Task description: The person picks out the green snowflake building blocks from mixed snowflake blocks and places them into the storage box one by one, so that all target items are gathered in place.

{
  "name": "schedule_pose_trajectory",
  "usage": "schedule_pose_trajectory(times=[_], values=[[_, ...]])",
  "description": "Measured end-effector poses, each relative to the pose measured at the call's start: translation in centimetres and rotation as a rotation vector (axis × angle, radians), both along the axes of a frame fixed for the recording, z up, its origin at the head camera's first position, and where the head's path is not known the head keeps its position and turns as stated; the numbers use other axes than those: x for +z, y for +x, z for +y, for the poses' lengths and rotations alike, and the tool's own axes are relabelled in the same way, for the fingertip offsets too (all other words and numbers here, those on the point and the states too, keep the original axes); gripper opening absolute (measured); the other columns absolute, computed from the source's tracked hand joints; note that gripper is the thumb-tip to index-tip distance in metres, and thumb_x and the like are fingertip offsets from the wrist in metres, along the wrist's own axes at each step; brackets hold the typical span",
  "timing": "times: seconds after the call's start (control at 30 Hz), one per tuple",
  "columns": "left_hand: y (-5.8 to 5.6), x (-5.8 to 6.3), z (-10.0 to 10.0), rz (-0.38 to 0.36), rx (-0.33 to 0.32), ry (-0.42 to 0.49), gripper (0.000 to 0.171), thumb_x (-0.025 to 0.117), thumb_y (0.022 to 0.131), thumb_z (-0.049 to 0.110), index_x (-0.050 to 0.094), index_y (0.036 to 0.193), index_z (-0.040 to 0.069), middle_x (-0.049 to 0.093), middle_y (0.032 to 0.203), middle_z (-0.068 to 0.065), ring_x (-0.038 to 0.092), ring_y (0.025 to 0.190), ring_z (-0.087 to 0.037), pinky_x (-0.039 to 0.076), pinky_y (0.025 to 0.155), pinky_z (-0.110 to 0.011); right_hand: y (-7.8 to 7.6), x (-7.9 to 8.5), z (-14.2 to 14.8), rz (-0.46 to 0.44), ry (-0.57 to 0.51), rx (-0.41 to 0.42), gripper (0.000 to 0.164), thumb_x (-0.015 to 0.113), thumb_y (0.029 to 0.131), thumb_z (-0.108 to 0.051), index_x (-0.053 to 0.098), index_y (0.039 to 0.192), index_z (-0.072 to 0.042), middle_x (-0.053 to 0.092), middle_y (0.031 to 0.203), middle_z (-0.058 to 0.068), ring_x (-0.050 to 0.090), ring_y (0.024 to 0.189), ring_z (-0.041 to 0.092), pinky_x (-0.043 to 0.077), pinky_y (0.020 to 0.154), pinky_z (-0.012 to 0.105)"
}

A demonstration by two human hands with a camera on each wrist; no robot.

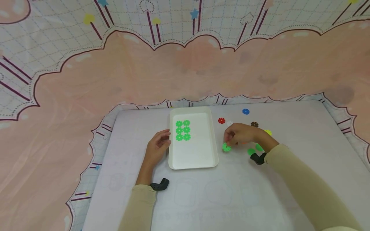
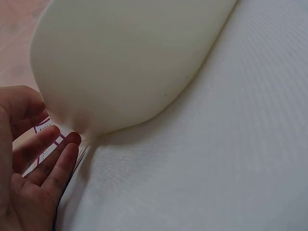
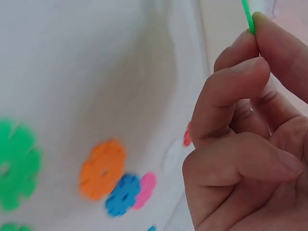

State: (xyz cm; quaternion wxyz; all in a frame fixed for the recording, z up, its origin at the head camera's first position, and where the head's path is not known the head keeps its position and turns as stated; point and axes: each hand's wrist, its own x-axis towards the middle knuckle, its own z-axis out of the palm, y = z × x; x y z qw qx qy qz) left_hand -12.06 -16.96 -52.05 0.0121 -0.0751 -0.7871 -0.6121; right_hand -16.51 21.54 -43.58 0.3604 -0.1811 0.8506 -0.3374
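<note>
Between thumb and fingertip, my right hand (image 1: 241, 133) pinches a green notched plastic disc (image 1: 226, 147), just right of a white tray (image 1: 199, 154). Seen edge-on in the right wrist view, the green disc (image 3: 248, 17) is a thin strip at the fingertips. Inside the tray's left half, several green discs (image 1: 183, 130) lie flat in two columns. My left hand (image 1: 157, 147) stands at the tray's left edge, fingers loosely extended. In the left wrist view, that hand's fingers (image 2: 65, 166) are beside the tray's wall (image 2: 115, 72); whether all of them touch it is unclear.
Loose discs lie right of the tray: red (image 1: 221, 120), blue (image 1: 245, 111), brown (image 1: 254, 124), yellow (image 1: 268, 132) and more green (image 1: 259, 147). Orange (image 3: 102, 169) and pink (image 3: 145, 190) ones show in the right wrist view. A patterned cloth (image 1: 202, 70) lies beyond the white table (image 1: 202, 199).
</note>
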Motion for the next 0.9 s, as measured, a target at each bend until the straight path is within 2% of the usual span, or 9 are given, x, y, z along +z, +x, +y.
schedule_pose_trajectory(times=[0.47, 0.73, 0.9], values=[[0.1, 0.3, 0.1, -0.016, 0.019, -0.03, 0.033, 0.066, 0.096, 0.004, 0.066, 0.129, 0.005, 0.058, 0.146, -0.004, 0.061, 0.127, -0.024, 0.052, 0.101, -0.015, -1.4, 0.7, -4.2, 0.028, -0.043, -0.006, 0.013, 0.075, 0.09, -0.022, 0.068, 0.092, -0.012, 0.057, 0.075, 0.001, 0.053, 0.074, 0.02, 0.044, 0.067, 0.028], [0.1, 0.2, 0.1, -0.018, 0.019, -0.025, 0.031, 0.066, 0.096, 0.005, 0.068, 0.127, 0.009, 0.059, 0.145, 0.0, 0.061, 0.126, -0.021, 0.052, 0.101, -0.016, -1.5, 0.9, -7.5, -0.002, -0.089, -0.058, 0.011, 0.077, 0.088, -0.019, 0.07, 0.09, -0.01, 0.059, 0.076, 0.002, 0.054, 0.073, 0.02, 0.047, 0.066, 0.028], [0.1, 0.2, 0.1, -0.011, 0.017, -0.02, 0.032, 0.067, 0.096, 0.004, 0.067, 0.128, 0.007, 0.058, 0.146, -0.003, 0.061, 0.127, -0.024, 0.052, 0.101, -0.016, -1.5, 0.7, -9.6, 0.017, -0.087, -0.084, 0.009, 0.077, 0.089, -0.019, 0.071, 0.089, -0.012, 0.061, 0.075, 0.003, 0.056, 0.072, 0.02, 0.047, 0.065, 0.028]])
